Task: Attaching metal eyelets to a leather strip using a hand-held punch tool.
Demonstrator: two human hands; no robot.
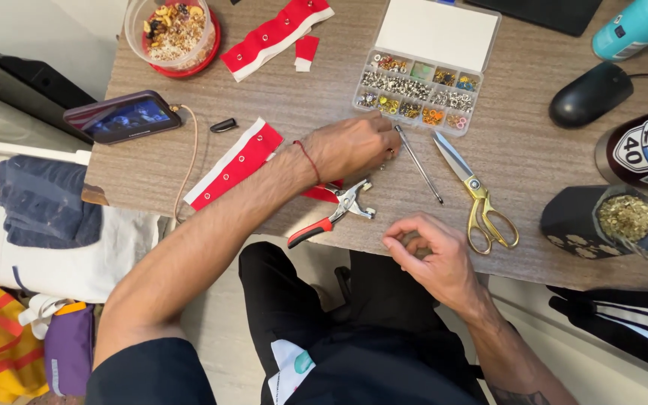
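Red fabric with a white edge and a row of metal eyelets, the near strip (pixel 235 163), is laid at nine o'clock on the wooden table (pixel 519 150), its right end tucked under the left hand (pixel 354 145). That hand is pressed knuckles-up at centre, fingers curled down at the strip's end beside the compartment box of eyelets (pixel 418 97) at twelve o'clock; whether anything is pinched beneath cannot be told. Just below it, the red-handled eyelet pliers (pixel 335 212) are left lying, untouched. At six o'clock the right hand (pixel 427 251) is held loosely curled at the table edge, fingertips drawn together as if on something tiny, though nothing can be made out in them. A thin metal rod (pixel 418 163) and gold-handled scissors (pixel 476 196) are parked at three o'clock. By this reading, good work is served if the strip is kept flat and each eyelet is seated squarely in its hole.
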